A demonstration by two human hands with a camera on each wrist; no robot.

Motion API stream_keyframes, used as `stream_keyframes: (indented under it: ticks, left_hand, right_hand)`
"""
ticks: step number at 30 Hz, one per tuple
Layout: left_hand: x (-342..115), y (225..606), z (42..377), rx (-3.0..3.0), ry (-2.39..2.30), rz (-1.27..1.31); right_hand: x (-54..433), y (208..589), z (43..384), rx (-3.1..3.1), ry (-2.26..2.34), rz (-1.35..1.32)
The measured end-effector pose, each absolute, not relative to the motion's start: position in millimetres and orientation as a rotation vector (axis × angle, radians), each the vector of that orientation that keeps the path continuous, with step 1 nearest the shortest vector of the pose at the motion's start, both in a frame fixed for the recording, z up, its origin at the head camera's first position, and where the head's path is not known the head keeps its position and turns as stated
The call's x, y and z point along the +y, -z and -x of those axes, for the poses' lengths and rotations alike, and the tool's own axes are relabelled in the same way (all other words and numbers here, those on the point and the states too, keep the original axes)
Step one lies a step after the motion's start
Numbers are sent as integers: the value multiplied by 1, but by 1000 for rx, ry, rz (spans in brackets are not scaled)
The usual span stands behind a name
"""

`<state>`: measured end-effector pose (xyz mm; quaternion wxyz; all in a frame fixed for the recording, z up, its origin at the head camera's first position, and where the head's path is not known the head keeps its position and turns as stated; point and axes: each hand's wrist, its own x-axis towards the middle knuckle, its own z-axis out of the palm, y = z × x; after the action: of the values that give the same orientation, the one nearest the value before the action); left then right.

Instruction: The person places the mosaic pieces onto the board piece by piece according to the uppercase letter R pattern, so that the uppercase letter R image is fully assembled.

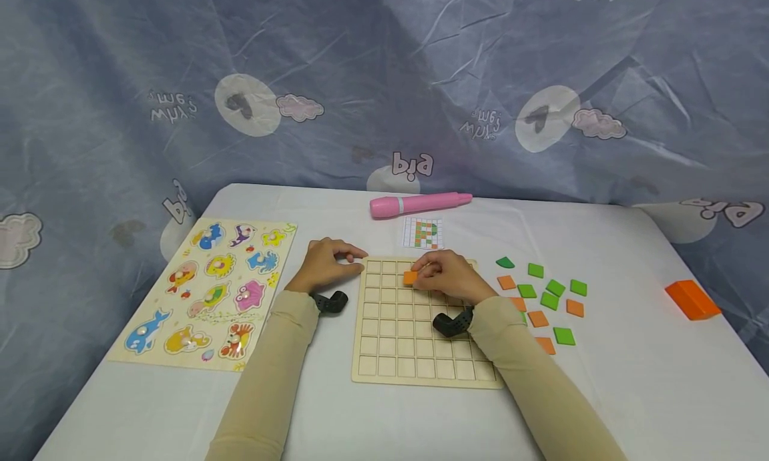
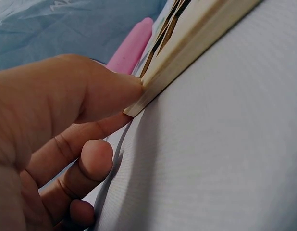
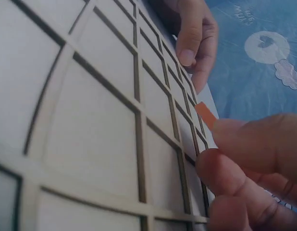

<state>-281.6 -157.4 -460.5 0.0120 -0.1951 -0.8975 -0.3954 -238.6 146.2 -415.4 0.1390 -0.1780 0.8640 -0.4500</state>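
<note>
My right hand [image 1: 447, 274] pinches an orange square tile [image 1: 410, 277] between thumb and fingers, over the upper part of a wooden grid board [image 1: 387, 329]. In the right wrist view the tile [image 3: 206, 115] is tilted above the board's cells, one end free of the fingertips. At the board's upper left corner, my left hand [image 1: 327, 264] holds the edge. Its thumb [image 2: 110, 91] presses the board's side [image 2: 160, 79] while the index finger touches round the corner in the left wrist view. The other fingers are loosely bent. Part of the board is hidden under the right hand and wrist.
Several green tiles [image 1: 563, 336] and orange tiles [image 1: 539, 319] lie scattered right of the board. A small pattern card [image 1: 423, 233] and a pink pen-shaped thing [image 1: 420, 204] lie behind it. An animal puzzle board [image 1: 204, 294] is at left, an orange block [image 1: 693, 299] far right.
</note>
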Motion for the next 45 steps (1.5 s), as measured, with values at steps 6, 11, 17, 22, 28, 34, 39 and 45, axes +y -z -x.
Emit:
stream_keyframes:
  ticks: [6, 11, 17, 22, 28, 34, 39, 45]
  left_hand:
    - [-157, 461, 283, -2816, 1231, 591]
    - [-158, 463, 284, -2813, 1228, 597]
    - [-158, 464, 284, -2808, 1240, 598]
    - [-158, 464, 284, -2811, 1223, 596]
    - [-158, 464, 285, -2807, 1217, 601]
    - [-158, 463, 283, -2812, 1227, 595]
    - [-157, 460, 281, -2817, 1240, 586]
    - [-156, 457, 279, -2819, 1236, 575]
  right_hand:
    - [138, 413, 242, 2570, 1176, 559]
    - [133, 413, 244, 2580, 1117, 556]
    - [129, 414, 244, 2581, 1115, 516]
    - [128, 414, 243, 2577, 1130, 497]
    - [129, 414, 243, 2574, 1119, 487]
    - [130, 413, 243, 2562, 1108, 486]
    - [133, 412, 243, 2543, 1117, 522]
    - [142, 412, 244, 2447, 1219, 633]
